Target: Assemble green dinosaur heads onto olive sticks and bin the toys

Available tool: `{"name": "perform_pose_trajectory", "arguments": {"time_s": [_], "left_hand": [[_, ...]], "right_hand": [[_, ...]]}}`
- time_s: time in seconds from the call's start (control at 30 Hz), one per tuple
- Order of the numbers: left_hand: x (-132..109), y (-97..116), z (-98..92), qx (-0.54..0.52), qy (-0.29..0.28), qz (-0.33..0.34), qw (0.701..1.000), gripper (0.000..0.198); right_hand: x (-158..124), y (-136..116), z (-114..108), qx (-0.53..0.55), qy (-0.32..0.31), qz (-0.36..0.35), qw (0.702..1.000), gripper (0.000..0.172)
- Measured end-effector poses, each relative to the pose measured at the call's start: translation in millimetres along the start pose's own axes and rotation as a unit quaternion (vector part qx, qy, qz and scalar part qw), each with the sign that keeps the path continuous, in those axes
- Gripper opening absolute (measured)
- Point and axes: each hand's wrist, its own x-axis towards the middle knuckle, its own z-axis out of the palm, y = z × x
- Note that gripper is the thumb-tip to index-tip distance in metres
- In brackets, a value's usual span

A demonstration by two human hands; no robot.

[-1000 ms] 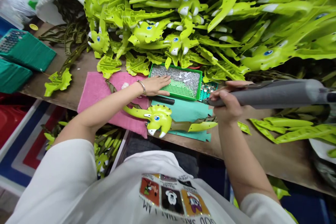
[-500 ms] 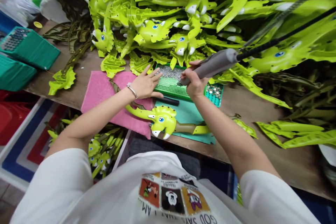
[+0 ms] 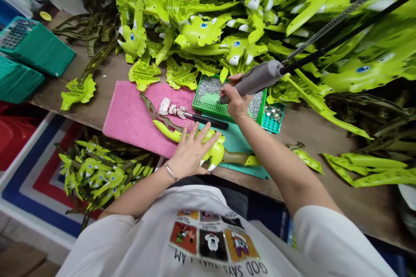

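head view: the left hand (image 3: 191, 153) has left the edge of the green tray (image 3: 208, 104), where it lay half a second ago, and now rests flat with fingers spread wide on the head of the green dinosaur toy (image 3: 217, 152), which lies at the near edge of the surface across the pink cloth (image 3: 130, 114) and the teal mat (image 3: 235, 140). with the hand gone, a white toothed piece (image 3: 169, 106) shows on the cloth, touching a black-handled tool (image 3: 206, 120). the right hand (image 3: 235, 99) stays closed around the grey power driver (image 3: 256, 78), its tip down over the green tray. that tray holds a heap of small silver screws (image 3: 211, 86) at its far end. just beside it, a small teal tray (image 3: 264, 124) holds small round metal pieces (image 3: 274, 114).
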Motion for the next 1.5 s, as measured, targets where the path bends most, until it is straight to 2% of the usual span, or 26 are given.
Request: {"name": "perform_pose_trajectory", "arguments": {"time_s": [0.13, 0.27, 0.37, 0.47, 0.57, 0.67, 0.77, 0.87, 0.97, 1.13, 1.3, 1.4, 1.5], "left_hand": [[-1, -9, -8.4, 0.003, 0.001, 0.006, 1.000, 0.096], [-8, -24, -20.6, 0.019, 0.016, -0.014, 1.000, 0.088], [-12, -41, -25.3, 0.007, 0.003, -0.043, 0.999, 0.087], [-14, -50, -24.9, -0.018, -0.005, -0.042, 0.999, 0.087], [-12, -37, -19.5, -0.036, 0.027, -0.027, 0.999, 0.083], [-3, -6, -7.6, -0.033, 0.058, -0.013, 0.998, 0.079], [9, 23, 9.7, -0.018, 0.045, -0.012, 0.999, 0.072], [17, 36, 23.7, -0.008, 0.026, -0.037, 0.999, 0.058], [18, 35, 28.8, -0.020, 0.021, -0.044, 0.999, 0.052], [17, 30, 28.8, -0.047, 0.029, -0.037, 0.998, 0.057], [17, 30, 31.9, -0.045, 0.029, -0.033, 0.998, 0.055], [17, 29, 34.9, -0.044, 0.033, -0.024, 0.998, 0.056], [16, 28, 37.4, -0.037, 0.040, -0.017, 0.998, 0.057]], "right_hand": [[0, 1, 2, -0.005, -0.015, 0.000, 1.000, 0.045], [2, -2, 5, -0.027, -0.032, 0.009, 0.999, 0.045], [0, -15, 3, -0.027, -0.020, -0.006, 0.999, 0.047], [-14, -41, -6, -0.028, 0.000, -0.023, 0.999, 0.046], [-39, -74, -19, -0.046, 0.018, -0.026, 0.998, 0.045], [-69, -102, -30, -0.049, 0.012, -0.025, 0.998, 0.040], [-96, -116, -40, -0.045, -0.007, -0.011, 0.999, 0.035], [-115, -114, -48, -0.045, -0.017, 0.011, 0.999, 0.030], [-124, -106, -53, -0.038, -0.014, 0.008, 0.999, 0.027], [-123, -92, -49, -0.005, 0.018, -0.035, 0.999, 0.025], [-119, -83, -50, -0.017, 0.009, -0.029, 0.999, 0.025], [-114, -77, -54, -0.021, -0.039, 0.004, 0.999, 0.024], [-106, -71, -58, -0.026, -0.121, 0.043, 0.991, 0.027]]}}
